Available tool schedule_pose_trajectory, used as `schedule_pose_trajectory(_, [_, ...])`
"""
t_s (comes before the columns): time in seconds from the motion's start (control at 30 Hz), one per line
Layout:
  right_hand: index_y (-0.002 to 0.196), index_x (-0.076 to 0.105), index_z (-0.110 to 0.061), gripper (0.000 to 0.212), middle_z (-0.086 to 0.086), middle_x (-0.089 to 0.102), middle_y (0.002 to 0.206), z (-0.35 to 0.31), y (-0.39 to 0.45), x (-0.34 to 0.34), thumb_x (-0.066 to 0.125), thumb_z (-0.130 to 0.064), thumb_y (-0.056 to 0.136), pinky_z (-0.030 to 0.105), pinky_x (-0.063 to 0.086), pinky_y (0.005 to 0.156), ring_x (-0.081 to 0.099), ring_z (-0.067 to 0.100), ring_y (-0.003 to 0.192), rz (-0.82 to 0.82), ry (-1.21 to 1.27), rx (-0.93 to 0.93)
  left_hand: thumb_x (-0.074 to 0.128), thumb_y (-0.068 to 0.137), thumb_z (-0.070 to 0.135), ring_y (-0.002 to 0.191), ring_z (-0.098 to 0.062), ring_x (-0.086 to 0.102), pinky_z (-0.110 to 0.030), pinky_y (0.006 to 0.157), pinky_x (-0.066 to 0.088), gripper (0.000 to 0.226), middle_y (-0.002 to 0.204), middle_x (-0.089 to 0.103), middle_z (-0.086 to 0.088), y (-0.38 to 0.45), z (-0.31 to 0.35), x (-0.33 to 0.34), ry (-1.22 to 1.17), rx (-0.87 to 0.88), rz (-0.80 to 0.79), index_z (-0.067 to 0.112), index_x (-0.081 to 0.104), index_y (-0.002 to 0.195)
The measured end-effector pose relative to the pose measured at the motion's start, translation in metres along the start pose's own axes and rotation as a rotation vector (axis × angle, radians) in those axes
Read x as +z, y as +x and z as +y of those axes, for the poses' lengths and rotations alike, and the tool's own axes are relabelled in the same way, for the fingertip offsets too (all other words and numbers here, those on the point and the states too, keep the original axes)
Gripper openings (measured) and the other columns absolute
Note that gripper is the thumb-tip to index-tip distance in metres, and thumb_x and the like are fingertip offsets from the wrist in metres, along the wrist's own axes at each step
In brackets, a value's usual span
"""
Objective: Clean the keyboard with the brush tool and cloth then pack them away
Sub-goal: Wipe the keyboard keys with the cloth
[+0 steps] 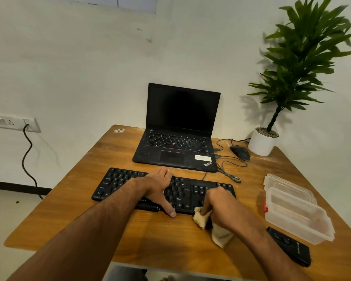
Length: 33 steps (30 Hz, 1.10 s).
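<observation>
The black keyboard (164,189) lies on the wooden table (85,220), just in front of the open laptop (178,134). The left hand (160,187) rests flat on the keyboard's middle, fingers spread wide and holding nothing, thumb over its near edge. The right hand (221,203) is clenched around a beige cloth (213,226) at the keyboard's near right corner, the cloth hanging onto the table. Right of the keyboard stands a clear plastic container (296,211), with a black case (290,246) beside it
</observation>
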State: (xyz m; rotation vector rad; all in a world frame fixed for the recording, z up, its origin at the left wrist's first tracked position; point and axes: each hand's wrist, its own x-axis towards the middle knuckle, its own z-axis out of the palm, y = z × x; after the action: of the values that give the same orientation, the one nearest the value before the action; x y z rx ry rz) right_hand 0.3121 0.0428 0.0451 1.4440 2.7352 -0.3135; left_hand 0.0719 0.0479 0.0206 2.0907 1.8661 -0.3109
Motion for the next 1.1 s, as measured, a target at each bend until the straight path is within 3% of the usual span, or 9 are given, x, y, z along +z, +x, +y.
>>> schedule_pose_trajectory(0.13, [0.115,0.074,-0.024,0.026,-0.004,0.069,0.123,0.006,0.002,-0.004,0.068,-0.013,0.092,0.03,0.057,0.093,0.063,0.008,0.11,0.216,0.088,0.081,0.082,0.062,0.08,0.15,-0.03,0.023,-0.049,0.126,0.028,0.142,0.163,0.02,-0.011,-0.001,0.0,0.0,0.001,0.002,-0.006,0.012,0.011,0.165])
schedule_pose_trajectory(0.3, [0.122,0.07,-0.011,0.032,0.006,0.054,0.129,-0.012,-0.01,0.011,0.069,-0.008,0.091,0.034,0.053,0.099,0.058,0.025,0.119,0.141,-0.049,0.066,0.082,0.06,0.081,0.151,-0.03,0.022,-0.05,0.126,0.028,0.143,0.164,0.019,-0.01,-0.001,0.001,-0.001,0.001,-0.005,-0.009,0.014,0.011,0.165])
schedule_pose_trajectory(0.43, [0.116,0.073,-0.017,0.027,0.002,0.065,0.125,0.001,-0.016,0.005,0.072,-0.012,0.089,0.032,0.057,0.095,0.063,0.016,0.113,0.067,0.005,0.086,0.083,0.061,0.079,0.15,-0.029,0.023,-0.05,0.126,0.029,0.142,0.163,0.02,-0.01,-0.001,0.001,-0.001,-0.007,-0.01,-0.015,0.013,0.011,0.165])
schedule_pose_trajectory(0.53, [0.109,0.076,-0.02,0.023,-0.001,0.072,0.113,0.005,-0.009,-0.001,0.071,-0.012,0.089,0.028,0.059,0.086,0.066,0.01,0.101,0.192,0.083,0.111,0.082,0.061,0.08,0.149,-0.028,0.024,-0.05,0.126,0.028,0.141,0.162,0.022,-0.009,-0.001,0.002,-0.002,0.005,-0.012,-0.015,0.012,0.013,0.164])
schedule_pose_trajectory(0.7, [0.114,0.069,-0.007,0.027,0.009,0.06,0.122,-0.015,-0.008,0.008,0.067,-0.01,0.088,0.034,0.054,0.094,0.061,0.026,0.112,0.158,-0.004,0.136,0.083,0.061,0.08,0.152,-0.03,0.022,-0.051,0.126,0.027,0.141,0.164,0.019,-0.01,-0.001,0.003,-0.002,-0.001,-0.023,-0.015,0.014,0.012,0.164])
schedule_pose_trajectory(0.8, [0.113,0.07,-0.009,0.026,0.008,0.064,0.119,-0.013,-0.015,0.008,0.068,-0.01,0.088,0.033,0.055,0.093,0.062,0.024,0.111,0.102,-0.052,0.158,0.082,0.06,0.081,0.15,-0.029,0.023,-0.051,0.126,0.028,0.142,0.163,0.021,-0.01,-0.001,0.002,-0.002,0.005,-0.014,-0.013,0.013,0.013,0.164])
schedule_pose_trajectory(0.93, [0.105,0.075,-0.015,0.021,0.001,0.072,0.107,0.0,-0.011,0.002,0.072,-0.013,0.085,0.03,0.06,0.082,0.067,0.016,0.1,0.15,0.025,0.202,0.082,0.059,0.082,0.15,-0.029,0.023,-0.051,0.126,0.028,0.143,0.163,0.021,-0.01,0.001,0.0,0.0,0.002,-0.005,-0.012,0.014,0.013,0.164])
schedule_pose_trajectory(1.1, [0.114,0.068,-0.008,0.024,0.007,0.06,0.122,-0.015,-0.015,0.012,0.067,-0.011,0.09,0.031,0.055,0.091,0.061,0.024,0.111,0.158,-0.004,0.138,0.084,0.06,0.079,0.151,-0.029,0.024,-0.049,0.126,0.029,0.143,0.165,0.02,-0.009,-0.002,0.0,-0.007,0.038,0.011,-0.03,0.015,0.011,0.165])
